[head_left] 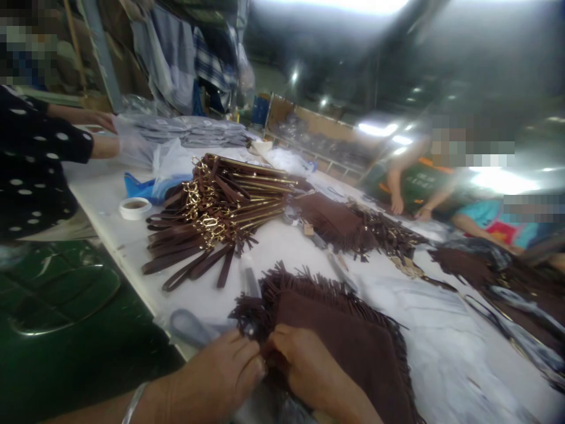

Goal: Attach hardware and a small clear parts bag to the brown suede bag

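Observation:
A dark brown fringed bag (344,341) lies on the near part of the table, its long tassels spread along the far edge. At its left corner both hands come together. My right hand (311,368) is closed on the brown material there. My left hand (216,374), with a bracelet at the wrist, is closed beside it, pinching the same corner; its fingertips are partly hidden. Just beyond my left hand is a grey loop-shaped handle (189,327), blurred, perhaps of scissors.
Brown straps with gold clasps (220,206) are heaped mid-table, near a tape roll (135,208). More fringed brown pieces (331,215) lie behind. White wrapping (445,335) covers the right side. A person in polka-dot sleeves (39,141) handles clear plastic at left; other people work at far right.

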`<state>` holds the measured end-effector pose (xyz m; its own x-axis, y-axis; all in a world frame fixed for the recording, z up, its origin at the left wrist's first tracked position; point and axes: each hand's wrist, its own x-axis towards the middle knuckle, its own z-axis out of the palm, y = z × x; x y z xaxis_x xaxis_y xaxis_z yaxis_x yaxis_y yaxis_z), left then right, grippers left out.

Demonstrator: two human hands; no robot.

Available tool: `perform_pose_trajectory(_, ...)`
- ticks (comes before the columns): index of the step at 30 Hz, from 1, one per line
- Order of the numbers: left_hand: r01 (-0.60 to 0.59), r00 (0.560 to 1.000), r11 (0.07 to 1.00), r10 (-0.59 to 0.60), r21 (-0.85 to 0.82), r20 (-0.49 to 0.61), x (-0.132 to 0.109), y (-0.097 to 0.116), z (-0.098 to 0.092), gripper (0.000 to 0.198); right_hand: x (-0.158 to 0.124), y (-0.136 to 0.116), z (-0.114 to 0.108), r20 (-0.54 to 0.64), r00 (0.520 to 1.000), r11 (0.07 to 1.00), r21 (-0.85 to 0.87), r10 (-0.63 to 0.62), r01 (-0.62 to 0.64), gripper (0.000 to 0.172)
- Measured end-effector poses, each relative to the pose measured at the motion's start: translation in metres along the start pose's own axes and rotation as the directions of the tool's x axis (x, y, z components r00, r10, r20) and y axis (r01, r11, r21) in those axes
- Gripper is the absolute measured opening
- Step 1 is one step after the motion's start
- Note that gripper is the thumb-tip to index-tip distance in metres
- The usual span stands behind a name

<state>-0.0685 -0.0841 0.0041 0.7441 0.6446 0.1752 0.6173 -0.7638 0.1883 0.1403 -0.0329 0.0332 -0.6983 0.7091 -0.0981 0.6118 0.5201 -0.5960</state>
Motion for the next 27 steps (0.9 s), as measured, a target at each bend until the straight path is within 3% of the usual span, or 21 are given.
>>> perform_pose_trajectory(2,0.142,0.99,0.962,-0.139,-0.234,0.028,-0.002,0.002,0.0,0.017,-0.003,0.0,0.004,-0.027,1.0,1.0,0.001,0.008,-0.008,0.03)
perform_pose_trajectory(3,0.226,0.974,0.897,-0.222,-0.381,0.053,-0.003,0.002,0.001,0.013,-0.004,0.0,0.006,-0.036,0.999,1.0,-0.002,0.013,-0.013,0.031)
perform_pose_trajectory(4,0.307,0.948,0.792,-0.306,-0.528,0.092,-0.002,0.001,0.003,0.008,-0.005,0.001,0.009,-0.041,0.999,1.0,-0.01,0.015,-0.016,0.031)
perform_pose_trajectory(6,0.423,0.877,0.482,-0.432,-0.767,0.212,0.002,-0.003,0.012,0.018,-0.007,0.003,0.012,-0.047,0.999,0.999,-0.042,0.024,-0.026,0.031)
perform_pose_trajectory(8,0.473,0.811,0.16,-0.462,-0.867,0.357,0.009,-0.009,0.024,0.022,-0.008,0.005,0.015,-0.045,0.998,0.995,-0.088,0.044,-0.048,0.029)
perform_pose_trajectory(9,0.483,0.79,0.042,-0.45,-0.874,0.415,0.013,-0.012,0.03,0.024,-0.008,0.005,0.015,-0.045,0.997,0.992,-0.11,0.056,-0.061,0.029)
perform_pose_trajectory(10,0.494,0.774,-0.037,-0.436,-0.869,0.459,0.017,-0.015,0.036,0.026,-0.008,0.005,0.016,-0.044,0.997,0.989,-0.128,0.065,-0.07,0.028)
perform_pose_trajectory(12,0.53,0.741,-0.101,-0.428,-0.842,0.518,0.022,-0.019,0.045,0.028,-0.008,0.005,0.016,-0.046,0.996,0.986,-0.145,0.074,-0.08,0.026)
perform_pose_trajectory(15,0.542,0.704,-0.121,-0.474,-0.831,0.529,0.025,-0.019,0.053,0.027,-0.008,0.005,0.018,-0.064,0.995,0.988,-0.135,0.072,-0.08,0.025)
perform_pose_trajectory(19,0.53,0.694,-0.099,-0.52,-0.842,0.498,0.023,-0.016,0.056,0.017,-0.009,0.004,0.02,-0.094,0.991,0.986,-0.122,0.1,-0.111,0.022)
perform_pose_trajectory(21,0.51,0.744,0.079,-0.54,-0.856,0.393,0.021,-0.015,0.05,0.01,-0.01,0.002,0.019,-0.11,0.985,0.986,-0.082,0.136,-0.145,0.02)
perform_pose_trajectory(24,0.355,0.864,0.561,-0.503,-0.748,0.033,0.019,-0.015,0.032,0.011,-0.011,0.001,0.014,-0.127,0.975,0.983,0.026,0.182,-0.181,0.02)
perform_pose_trajectory(25,0.314,0.878,0.647,-0.476,-0.695,-0.047,0.019,-0.016,0.026,0.013,-0.011,0.001,0.012,-0.136,0.97,0.978,0.063,0.204,-0.197,0.021)
perform_pose_trajectory(26,0.303,0.879,0.667,-0.471,-0.68,-0.071,0.019,-0.016,0.021,0.014,-0.011,0.001,0.011,-0.143,0.964,0.973,0.096,0.224,-0.212,0.022)
perform_pose_trajectory(27,0.32,0.872,0.63,-0.488,-0.708,-0.041,0.02,-0.016,0.017,0.015,-0.011,0.001,0.009,-0.149,0.96,0.967,0.124,0.238,-0.221,0.022)
